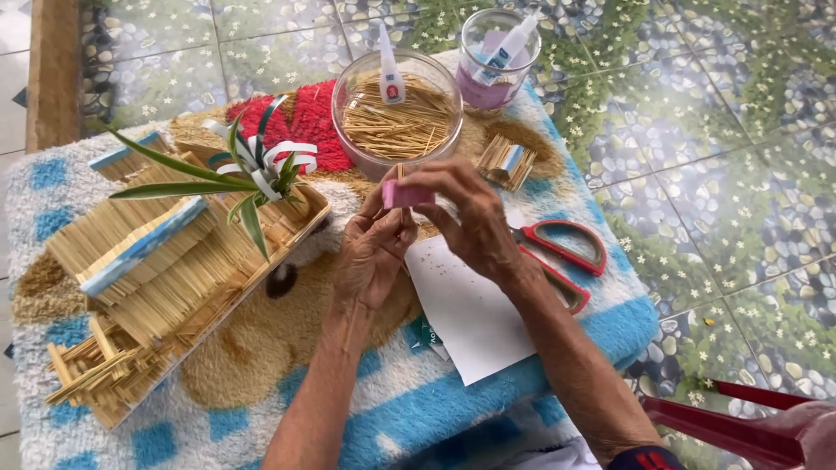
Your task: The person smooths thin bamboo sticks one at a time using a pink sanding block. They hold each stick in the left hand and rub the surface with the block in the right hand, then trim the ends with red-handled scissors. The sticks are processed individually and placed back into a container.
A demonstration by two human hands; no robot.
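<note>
My left hand (pixel 373 252) and my right hand (pixel 470 213) meet over the middle of the table and together pinch a small pink block (pixel 406 195) with a thin wooden stick (pixel 400 171) poking up from it. Right behind them stands a clear round bowl (pixel 352 87) full of thin sticks, with a small glue bottle (pixel 389 68) leaning in it. A white sheet of paper (pixel 466 318) lies under my right wrist.
A model house of sticks (pixel 161 270) with a green plant (pixel 235 178) fills the left. Red-handled scissors (pixel 566 261) lie at the right, a stick bundle (pixel 505 162) and a clear jar (pixel 496 61) behind. A fluffy blue-and-white cloth (pixel 418 409) covers the table; red chair (pixel 731 426) bottom right.
</note>
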